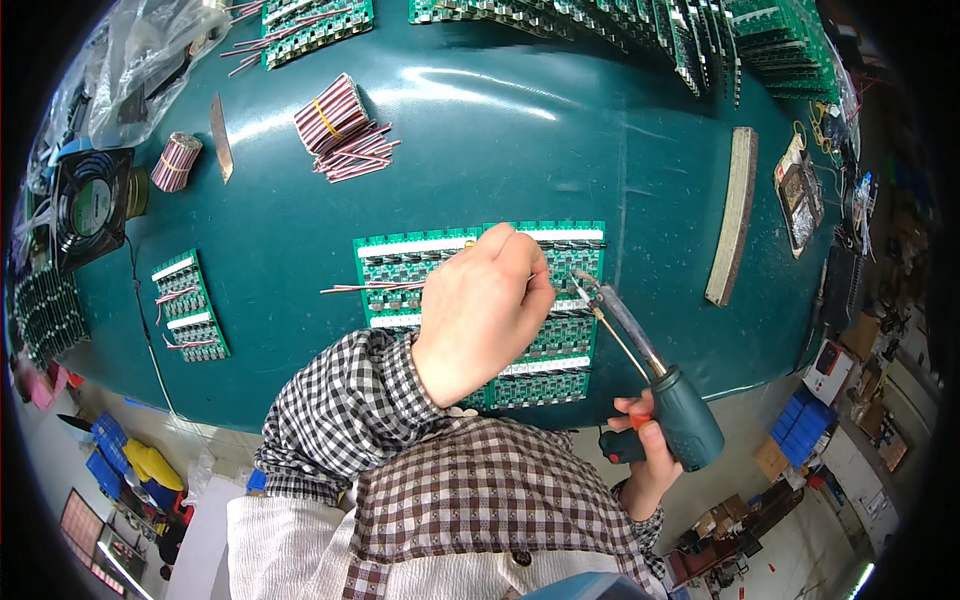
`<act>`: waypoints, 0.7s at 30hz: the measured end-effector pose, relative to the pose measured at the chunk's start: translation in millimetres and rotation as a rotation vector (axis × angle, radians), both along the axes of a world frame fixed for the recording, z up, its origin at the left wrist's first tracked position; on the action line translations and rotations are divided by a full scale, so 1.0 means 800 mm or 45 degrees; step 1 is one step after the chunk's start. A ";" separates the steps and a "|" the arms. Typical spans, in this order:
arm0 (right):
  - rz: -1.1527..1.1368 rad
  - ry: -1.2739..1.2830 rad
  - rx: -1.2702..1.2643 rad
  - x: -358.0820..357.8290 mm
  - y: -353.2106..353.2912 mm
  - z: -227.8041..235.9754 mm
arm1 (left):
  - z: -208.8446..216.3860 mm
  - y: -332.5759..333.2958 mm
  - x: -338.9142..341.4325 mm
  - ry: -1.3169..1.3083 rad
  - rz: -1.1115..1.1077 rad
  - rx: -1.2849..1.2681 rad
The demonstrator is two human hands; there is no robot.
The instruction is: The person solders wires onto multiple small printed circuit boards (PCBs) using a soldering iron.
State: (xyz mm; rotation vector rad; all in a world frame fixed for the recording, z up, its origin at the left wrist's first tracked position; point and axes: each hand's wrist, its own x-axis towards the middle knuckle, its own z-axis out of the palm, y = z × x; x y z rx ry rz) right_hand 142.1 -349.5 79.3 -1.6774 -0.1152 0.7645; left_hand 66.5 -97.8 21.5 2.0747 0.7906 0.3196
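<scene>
My left hand (485, 305) is over a green circuit board panel (545, 390), its fingers closed in a pinch near the panel's upper middle. A bit of thin wire seems to show at the fingertips, which are partly hidden. Red, black and white wires (370, 287) run from beneath this hand past the panel's left edge. Around the handle of a green soldering gun (690, 425) my right hand (650, 450) is closed, thumb by its red trigger. The gun's metal tip (580, 287) and a thin feed tube beside it reach the panel, just right of my left fingers.
Banded wires (335, 115) with loose ones below lie beyond the panel. A wire roll (176, 162), a blade (221, 140) and a fan (92, 205) are at left, with small wired boards (190, 305) nearer. Board stacks (640, 30) line the back; a strip (733, 215) lies right.
</scene>
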 end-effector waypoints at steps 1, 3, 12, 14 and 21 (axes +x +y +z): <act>0.045 -0.001 -0.003 -0.001 0.001 0.002 | -0.001 0.000 0.000 0.005 0.003 -0.004; 0.075 0.029 0.017 -0.003 -0.005 -0.001 | -0.003 -0.001 0.000 0.015 0.032 0.034; 0.118 -0.070 -0.179 -0.007 0.004 -0.001 | -0.006 -0.003 0.001 0.021 0.023 0.027; 0.113 -0.021 -0.158 -0.006 -0.001 -0.003 | -0.004 -0.002 0.001 0.016 0.023 0.031; 0.076 -0.114 -0.168 -0.011 0.006 -0.003 | -0.005 -0.003 0.000 0.011 0.020 0.041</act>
